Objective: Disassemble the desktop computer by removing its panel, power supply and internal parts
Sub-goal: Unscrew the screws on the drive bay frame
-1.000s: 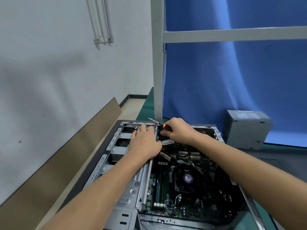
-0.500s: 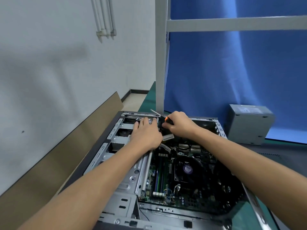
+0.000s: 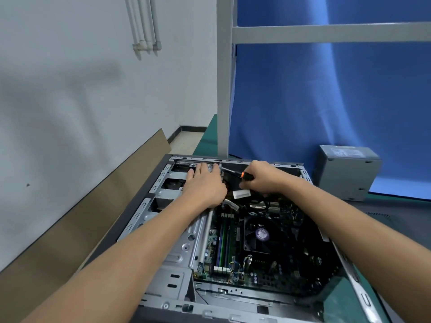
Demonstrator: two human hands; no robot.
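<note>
The open desktop case [image 3: 149, 231] lies on its side with its panel off. The motherboard [image 3: 235, 257] with the black CPU fan [image 3: 261, 234] and RAM sticks shows inside. My left hand [image 3: 204, 185] lies flat with straight fingers on the silver drive cage [image 3: 170, 190] at the case's far end. My right hand [image 3: 263, 177] grips a screwdriver [image 3: 233, 171] with a black and orange handle; its tip points left at the cage's top edge beside my left fingers. A white connector [image 3: 241, 194] sits just below my right hand.
A grey power supply [image 3: 347, 171] stands on the green table at the right, outside the case. A dark flat panel [image 3: 382, 215] lies right of the case. A brown board [image 3: 77, 229] leans on the wall at left. A grey frame post [image 3: 225, 89] and blue curtain stand behind.
The view has tilted a little, so the case sits lower in frame. My right hand has shifted slightly right with the screwdriver, its tip still at the cage edge. My left hand stays on the cage.
</note>
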